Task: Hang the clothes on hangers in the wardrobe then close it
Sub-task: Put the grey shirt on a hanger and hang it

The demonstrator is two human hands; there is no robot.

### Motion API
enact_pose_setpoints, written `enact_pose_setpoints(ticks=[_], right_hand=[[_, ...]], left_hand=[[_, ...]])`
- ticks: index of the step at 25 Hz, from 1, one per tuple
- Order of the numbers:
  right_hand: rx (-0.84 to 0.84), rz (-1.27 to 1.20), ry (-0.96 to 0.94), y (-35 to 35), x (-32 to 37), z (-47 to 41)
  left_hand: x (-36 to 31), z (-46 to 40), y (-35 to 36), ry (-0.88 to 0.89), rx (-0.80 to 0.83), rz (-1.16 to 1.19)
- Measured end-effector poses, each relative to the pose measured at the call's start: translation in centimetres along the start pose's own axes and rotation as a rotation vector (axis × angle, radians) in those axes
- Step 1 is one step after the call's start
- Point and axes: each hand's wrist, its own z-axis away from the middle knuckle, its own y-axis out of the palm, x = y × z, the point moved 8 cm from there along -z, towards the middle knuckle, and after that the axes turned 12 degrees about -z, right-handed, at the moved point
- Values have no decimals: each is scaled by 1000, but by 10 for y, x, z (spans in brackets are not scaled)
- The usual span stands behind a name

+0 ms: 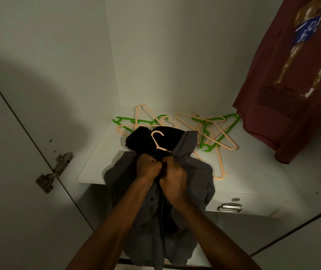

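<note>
My left hand and right hand are both gripping, fists closed, the collar of one grey button-up shirt, which is sitting on one peach plastic hanger over the shelf edge. One folded black garment is lying behind it. Loose peach and green hangers, too tangled to count, are lying on the smooth white wardrobe shelf. One maroon printed T-shirt is hanging at right.
</note>
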Motion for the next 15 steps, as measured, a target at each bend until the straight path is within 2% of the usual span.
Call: enact_pose_setpoints(ticks=[3,7,15], right_hand=[[-5,-30,12,-1,-1,2],[-22,-63,52,-5,-11,4],[-97,-227,294,-20,-33,-1]], left_hand=[[1,3,-1,-25,-1,12],[-2,12,-1,55,10,-36],[-30,26,-9,175,-16,-234]])
